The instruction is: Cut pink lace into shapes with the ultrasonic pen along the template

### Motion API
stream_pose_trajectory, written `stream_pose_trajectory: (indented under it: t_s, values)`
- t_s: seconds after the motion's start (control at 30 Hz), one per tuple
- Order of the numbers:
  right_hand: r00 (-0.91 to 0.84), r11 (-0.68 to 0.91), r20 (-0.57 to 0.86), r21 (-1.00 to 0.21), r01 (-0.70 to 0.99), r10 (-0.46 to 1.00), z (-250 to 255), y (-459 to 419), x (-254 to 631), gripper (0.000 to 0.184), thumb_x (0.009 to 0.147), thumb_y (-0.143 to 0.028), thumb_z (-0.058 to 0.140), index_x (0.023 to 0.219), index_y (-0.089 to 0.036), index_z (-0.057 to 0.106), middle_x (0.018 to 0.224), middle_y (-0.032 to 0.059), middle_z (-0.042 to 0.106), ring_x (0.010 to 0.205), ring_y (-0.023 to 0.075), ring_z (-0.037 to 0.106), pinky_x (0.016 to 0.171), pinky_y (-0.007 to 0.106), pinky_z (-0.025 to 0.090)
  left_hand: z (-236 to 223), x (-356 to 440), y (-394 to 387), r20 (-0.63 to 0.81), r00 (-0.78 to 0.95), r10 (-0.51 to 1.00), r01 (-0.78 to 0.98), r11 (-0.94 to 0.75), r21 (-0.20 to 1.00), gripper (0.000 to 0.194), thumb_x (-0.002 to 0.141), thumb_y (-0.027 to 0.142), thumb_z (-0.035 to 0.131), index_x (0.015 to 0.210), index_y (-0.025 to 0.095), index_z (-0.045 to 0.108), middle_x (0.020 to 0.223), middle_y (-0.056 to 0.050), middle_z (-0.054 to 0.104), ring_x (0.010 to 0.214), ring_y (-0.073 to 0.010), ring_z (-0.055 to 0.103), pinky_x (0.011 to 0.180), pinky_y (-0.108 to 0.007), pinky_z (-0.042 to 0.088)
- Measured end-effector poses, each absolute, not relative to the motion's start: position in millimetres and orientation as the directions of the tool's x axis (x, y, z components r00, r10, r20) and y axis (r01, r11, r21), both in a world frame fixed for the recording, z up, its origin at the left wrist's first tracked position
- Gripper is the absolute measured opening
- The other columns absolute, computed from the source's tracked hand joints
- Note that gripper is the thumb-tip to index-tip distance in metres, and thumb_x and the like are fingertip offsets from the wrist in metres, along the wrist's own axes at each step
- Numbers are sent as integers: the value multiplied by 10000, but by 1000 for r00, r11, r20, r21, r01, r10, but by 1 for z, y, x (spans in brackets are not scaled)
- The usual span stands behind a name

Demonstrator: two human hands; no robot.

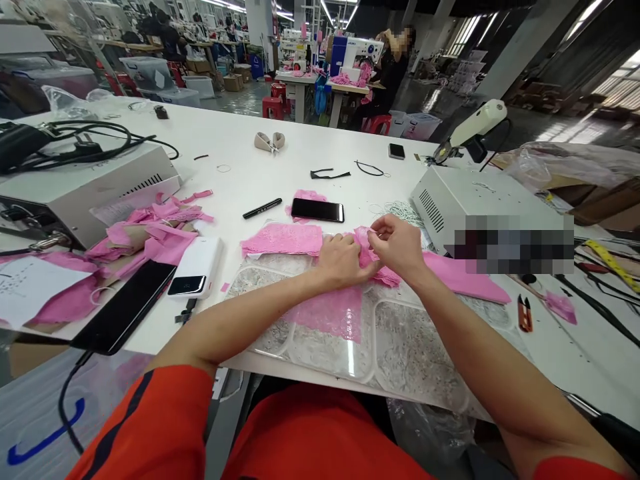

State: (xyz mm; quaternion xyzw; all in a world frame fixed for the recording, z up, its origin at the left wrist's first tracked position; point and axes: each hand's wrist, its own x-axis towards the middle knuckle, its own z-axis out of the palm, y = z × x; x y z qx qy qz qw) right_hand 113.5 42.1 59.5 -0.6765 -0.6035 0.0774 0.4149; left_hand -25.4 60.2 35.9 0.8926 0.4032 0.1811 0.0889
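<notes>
My left hand [343, 260] lies over the front of a bunched pink lace piece [366, 248], fingers bent and thumb stretched toward the right, gripping its near side. At the lace's upper right edge, the thumb and fingertips of my right hand [397, 243] pinch it. A stack of pink lace pieces [283, 239] lies flat just left of my left hand. To the right, beyond my right wrist, is a smooth pink fabric strip [465, 277]. Beneath my hands sits a clear divided plastic tray [374, 333], with a sheer pink piece [333, 313] on it.
A black phone [317, 210] and black pen [263, 208] lie beyond the lace. Grey machine boxes [85, 187] [480, 200] flank the table. At left are a white power bank [196, 267], a large black phone [125, 307] and pink scraps [155, 233]. Orange snips [525, 313] lie right.
</notes>
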Motion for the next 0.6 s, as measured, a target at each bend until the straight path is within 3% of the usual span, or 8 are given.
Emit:
stream_pose_trajectory:
  t_s: [0.1, 0.2, 0.33, 0.43, 0.47, 0.6]
  values:
    - [339, 56, 416, -696, 715, 844, 75, 32, 123, 44, 703, -233, 594, 737, -222, 569, 597, -15, 643, 587, 168, 663, 592, 296, 518, 42, 4, 60, 240, 590, 771, 716, -637, 286, 418, 958, 484, 526, 874, 125, 724, 924, -137, 679, 973, -315, 627, 875, -456, 451]
    - [494, 52, 403, -812, 581, 771, 90, 12, 143, 115, 697, -305, 618, 746, -219, 562, 614, -4, 651, 564, 173, 680, 502, 271, 530, 48, 23, 56, 250, 626, 739, 698, -674, 242, 302, 968, 292, 488, 971, 104, 723, 1013, -162, 687, 1023, -319, 624, 865, -451, 455]
    - [646, -32, 321, -881, 472, 692, 86, -42, 181, 221, 681, -393, 662, 749, -207, 564, 602, 11, 659, 503, 163, 659, 474, 267, 549, 46, 22, 39, 265, 788, 555, 536, -831, 147, 248, 961, 217, 495, 998, 107, 714, 1082, -154, 688, 1065, -302, 604, 919, -452, 443]
    - [675, -197, 191, -869, 454, 713, 58, -94, 201, 236, 659, -413, 682, 694, -202, 582, 537, 21, 645, 455, 175, 635, 457, 278, 522, 32, 7, 18, 229, 918, 324, 315, -946, 76, 200, 961, 201, 531, 925, 134, 716, 1026, -109, 705, 1012, -249, 617, 973, -423, 441]
    - [661, -323, 109, -806, 496, 743, 46, -110, 205, 249, 698, -457, 627, 693, -212, 582, 530, 10, 643, 454, 162, 625, 478, 274, 516, 25, 2, 10, 210, 945, 251, 244, -968, 58, 183, 955, 190, 549, 897, 138, 715, 998, -96, 709, 990, -235, 623, 998, -417, 439]
    - [670, -453, 16, -725, 519, 742, 9, -157, 214, 250, 668, -477, 606, 643, -228, 600, 502, 3, 622, 471, 171, 590, 497, 293, 428, 6, -15, -16, 148, 987, 58, 57, -998, 10, 172, 941, 102, 541, 909, 144, 705, 966, -80, 715, 948, -212, 645, 1073, -421, 427]
